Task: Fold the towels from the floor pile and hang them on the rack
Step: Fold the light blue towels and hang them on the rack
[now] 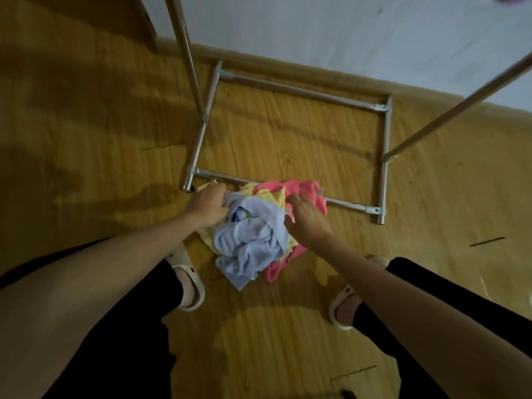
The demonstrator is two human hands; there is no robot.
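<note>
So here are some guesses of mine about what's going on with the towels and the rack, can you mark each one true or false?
1. The blue towel lies on top of the pile. True.
2. The pile sits on a table. False: it lies on the wooden floor, against the front bar of the metal rack.
3. Both hands are at the pile. True: the left hand grips the blue towel's edge, and the right hand reaches in on the other side.
4. The pile holds only blue towels. False: a pink towel and a yellow towel show beneath.
5. A folded towel hangs on the rack's lower bars. False: those bars are bare.
</note>
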